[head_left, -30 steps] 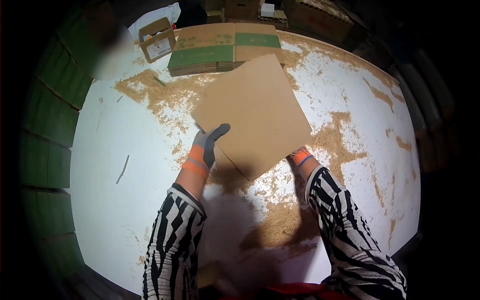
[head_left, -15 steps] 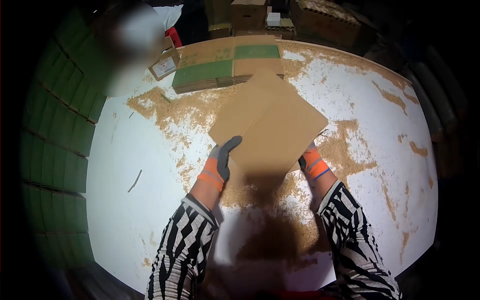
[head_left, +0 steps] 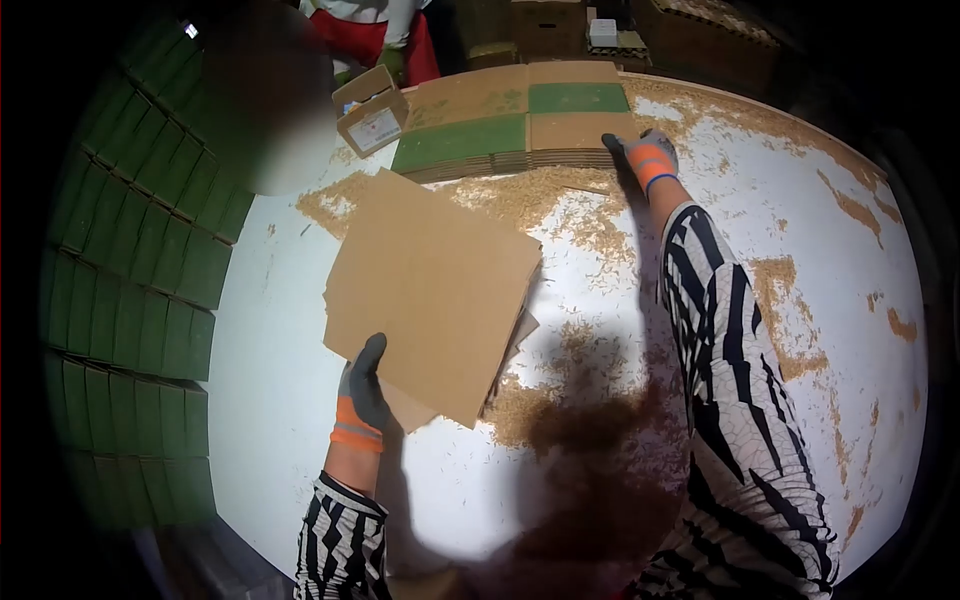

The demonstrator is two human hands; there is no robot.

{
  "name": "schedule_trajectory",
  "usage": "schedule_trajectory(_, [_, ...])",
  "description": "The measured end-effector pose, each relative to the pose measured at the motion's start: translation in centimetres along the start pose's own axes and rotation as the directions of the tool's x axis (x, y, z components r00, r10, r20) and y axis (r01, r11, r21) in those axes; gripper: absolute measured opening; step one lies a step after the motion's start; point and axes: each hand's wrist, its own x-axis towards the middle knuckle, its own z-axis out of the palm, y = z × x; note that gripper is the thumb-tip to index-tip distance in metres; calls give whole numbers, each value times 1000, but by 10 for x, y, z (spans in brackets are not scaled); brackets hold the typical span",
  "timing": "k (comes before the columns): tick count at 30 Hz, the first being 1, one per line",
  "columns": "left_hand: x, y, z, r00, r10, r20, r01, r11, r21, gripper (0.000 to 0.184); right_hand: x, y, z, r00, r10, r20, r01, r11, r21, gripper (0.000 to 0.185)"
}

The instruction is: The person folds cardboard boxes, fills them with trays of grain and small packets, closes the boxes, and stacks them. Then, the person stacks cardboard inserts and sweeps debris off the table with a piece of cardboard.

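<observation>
My left hand (head_left: 362, 395), in a grey and orange glove, is closed on the lower left edge of a loose pile of brown cardboard sheets (head_left: 435, 285), thumb on top. The fingers underneath are hidden. Several sheets lie slightly fanned, their corners sticking out. My right hand (head_left: 650, 160), gloved alike, reaches to the right end of a stack of flattened green and brown cartons (head_left: 470, 140). Its thumb is spread from the fingers and points at the stack's edge; whether it touches the cartons I cannot tell.
Wood shavings (head_left: 520, 200) are scattered over the white table (head_left: 270, 400). An open small carton (head_left: 372, 125) with a label stands at the back left. Green boxes (head_left: 130, 330) are piled along the left. A person in red (head_left: 350, 38) is beyond the table; more boxes (head_left: 548, 30) stand behind.
My right hand has let go of the cardboard sheets and moved up and away to the flattened cartons. The sheets have shifted left and down with my left hand. The person in red shows more.
</observation>
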Motion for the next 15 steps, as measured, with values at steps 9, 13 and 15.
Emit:
schedule_trajectory(9, [19, 2, 16, 999, 42, -21, -44, 994, -97, 39, -19, 16, -45, 999, 34, 9, -32, 992, -120, 78])
schedule_trajectory(13, [16, 7, 30, 1000, 28, 11, -26, 994, -110, 39, -35, 23, -71, 999, 23, 25, -23, 1000, 2, 65])
schedule_trajectory(15, [14, 11, 37, 999, 35, 28, -32, 994, -101, 39, -39, 25, -83, 998, 31, 61, -52, 923, 381, 55])
